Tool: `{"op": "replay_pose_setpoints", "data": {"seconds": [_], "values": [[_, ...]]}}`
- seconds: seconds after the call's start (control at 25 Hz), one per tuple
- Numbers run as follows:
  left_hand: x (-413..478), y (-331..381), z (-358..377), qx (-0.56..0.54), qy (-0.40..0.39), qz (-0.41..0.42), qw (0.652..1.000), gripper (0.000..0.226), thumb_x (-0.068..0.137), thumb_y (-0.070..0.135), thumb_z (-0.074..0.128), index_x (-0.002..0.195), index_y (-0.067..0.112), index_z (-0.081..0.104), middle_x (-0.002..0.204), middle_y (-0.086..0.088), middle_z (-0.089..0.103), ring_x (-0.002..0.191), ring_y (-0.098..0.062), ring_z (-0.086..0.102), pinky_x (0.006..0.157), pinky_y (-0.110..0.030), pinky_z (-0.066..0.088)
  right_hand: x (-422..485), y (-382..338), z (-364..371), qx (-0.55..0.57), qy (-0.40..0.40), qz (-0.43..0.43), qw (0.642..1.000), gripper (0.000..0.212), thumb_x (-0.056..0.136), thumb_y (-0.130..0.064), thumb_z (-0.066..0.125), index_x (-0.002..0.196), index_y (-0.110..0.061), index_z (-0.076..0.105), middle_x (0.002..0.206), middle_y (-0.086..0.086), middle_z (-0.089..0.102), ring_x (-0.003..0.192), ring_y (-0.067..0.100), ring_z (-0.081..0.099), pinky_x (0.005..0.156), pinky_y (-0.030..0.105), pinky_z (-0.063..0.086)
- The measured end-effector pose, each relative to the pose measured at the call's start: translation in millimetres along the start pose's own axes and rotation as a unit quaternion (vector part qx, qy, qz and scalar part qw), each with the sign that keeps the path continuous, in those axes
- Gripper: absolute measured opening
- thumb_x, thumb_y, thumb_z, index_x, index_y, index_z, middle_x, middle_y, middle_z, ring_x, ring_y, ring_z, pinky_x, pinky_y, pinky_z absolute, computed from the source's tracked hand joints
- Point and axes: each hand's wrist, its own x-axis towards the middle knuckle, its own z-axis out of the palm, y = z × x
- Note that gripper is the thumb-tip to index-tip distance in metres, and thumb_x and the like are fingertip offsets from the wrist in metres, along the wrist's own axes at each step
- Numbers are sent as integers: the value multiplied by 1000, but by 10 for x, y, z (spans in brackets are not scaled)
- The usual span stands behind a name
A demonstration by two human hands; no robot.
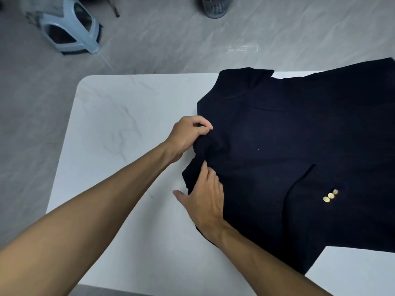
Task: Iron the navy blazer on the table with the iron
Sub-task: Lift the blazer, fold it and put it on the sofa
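The navy blazer (288,146) lies spread over the right half of the white marble-look table (119,129), running off the right edge of the view. Three gold buttons (330,195) show on a sleeve near the lower right. My left hand (189,135) grips a bunched fold of fabric at the blazer's left edge, fingers curled round it. Just below, my right hand (205,199) lies on the same edge with fingers extended, fingertips tucked against the fold and thumb out on the table. No iron is in view.
On the grey floor beyond the table lies a light blue plastic stool (70,28) on its side at the top left. A dark mesh bin (213,7) stands at the top centre. The table's left half shows bare white surface.
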Motion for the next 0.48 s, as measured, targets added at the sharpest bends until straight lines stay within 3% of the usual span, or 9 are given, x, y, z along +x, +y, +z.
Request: {"op": "replay_pose_setpoints", "data": {"seconds": [0.12,0.2,0.28,0.36,0.48], "values": [[-73,139,-16,-81,-46,-22,995,34,90,-1,45,108,6,72,96,-15,65,82,-21,60,72,-26,53,110,57,-231,92,19,30,995,45,84,-25,67,123,-17,45,109,-1,60,101,20,59,87,33,47],[-144,221,-42,-112,-89,-6,990,48,81,-5,39,118,3,67,97,-24,60,90,-28,60,89,-32,54,155,203,-548,193,-12,47,980,18,84,-8,55,100,-16,49,88,-1,62,82,20,59,75,36,48],[-247,391,-18,-85,-129,23,988,55,77,-9,44,128,5,61,99,-25,63,94,-27,64,94,-28,50,153,363,-1018,299,-40,80,950,18,80,-3,45,92,-16,50,76,-3,59,69,17,54,66,36,45],[-421,639,51,-2,-134,55,989,57,79,-16,56,130,6,58,97,-20,66,88,-14,68,84,-18,49,144,468,-1656,396,-48,82,914,20,72,0,39,85,-8,51,69,1,49,62,17,42,56,34,36],[-679,1153,210,150,-82,153,973,36,80,-9,70,114,3,66,85,-7,62,69,-4,61,73,-18,45,132,553,-2780,464,-78,86,878,20,59,-4,42,76,2,48,71,7,39,67,22,33,56,34,26]]}}
